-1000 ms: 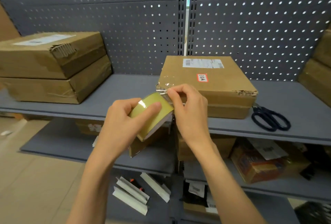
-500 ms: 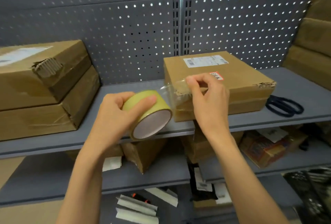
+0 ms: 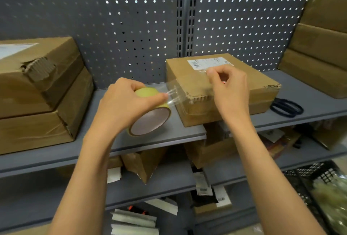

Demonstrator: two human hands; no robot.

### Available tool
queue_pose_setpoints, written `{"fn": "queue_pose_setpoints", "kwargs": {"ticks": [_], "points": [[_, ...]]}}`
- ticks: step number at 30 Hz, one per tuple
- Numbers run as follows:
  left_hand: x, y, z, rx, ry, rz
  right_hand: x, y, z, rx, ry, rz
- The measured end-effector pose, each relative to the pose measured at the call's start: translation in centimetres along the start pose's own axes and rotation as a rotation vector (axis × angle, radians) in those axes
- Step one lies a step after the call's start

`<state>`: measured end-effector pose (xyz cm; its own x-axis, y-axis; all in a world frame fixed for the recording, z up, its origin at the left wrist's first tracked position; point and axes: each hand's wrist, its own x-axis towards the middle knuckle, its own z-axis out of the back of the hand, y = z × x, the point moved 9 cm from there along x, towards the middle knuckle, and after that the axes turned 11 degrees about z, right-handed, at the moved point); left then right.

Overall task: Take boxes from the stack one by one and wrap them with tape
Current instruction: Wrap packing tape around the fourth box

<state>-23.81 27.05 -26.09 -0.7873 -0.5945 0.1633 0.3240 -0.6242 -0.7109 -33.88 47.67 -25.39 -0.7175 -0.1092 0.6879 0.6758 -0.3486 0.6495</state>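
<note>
Gripping yellowish tape roll (image 3: 150, 110) in left hand (image 3: 124, 107), right hand (image 3: 228, 88) pinching clear strip (image 3: 180, 92) over cardboard box (image 3: 244, 92)

Bare shelf (image 3: 105, 122) strip centre-frame, btwn stacked boxes (image 3: 37, 92) at left and taped box (image 3: 221, 92) at centre-right, partly taken up by left hand (image 3: 124, 107) w/ tape roll (image 3: 150, 114). Scissors (image 3: 286, 105) lie just right of taped box; more boxes (image 3: 319, 46) block far right. Pegboard (image 3: 131, 28) closes the back.
</note>
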Motion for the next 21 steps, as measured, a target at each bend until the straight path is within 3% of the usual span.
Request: {"fn": "queue_pose_setpoints", "kwargs": {"ticks": [7, 21], "points": [[1.7, -0.3, -0.6, 0.022, 0.037, 0.025, 0.4, -1.6, -0.8, -0.130, 0.058, -0.067], [4.0, -0.1, -3.3, 0.111, 0.097, 0.052, 1.0, -3.6, -1.4, -0.328, 0.100, -0.017]]}}
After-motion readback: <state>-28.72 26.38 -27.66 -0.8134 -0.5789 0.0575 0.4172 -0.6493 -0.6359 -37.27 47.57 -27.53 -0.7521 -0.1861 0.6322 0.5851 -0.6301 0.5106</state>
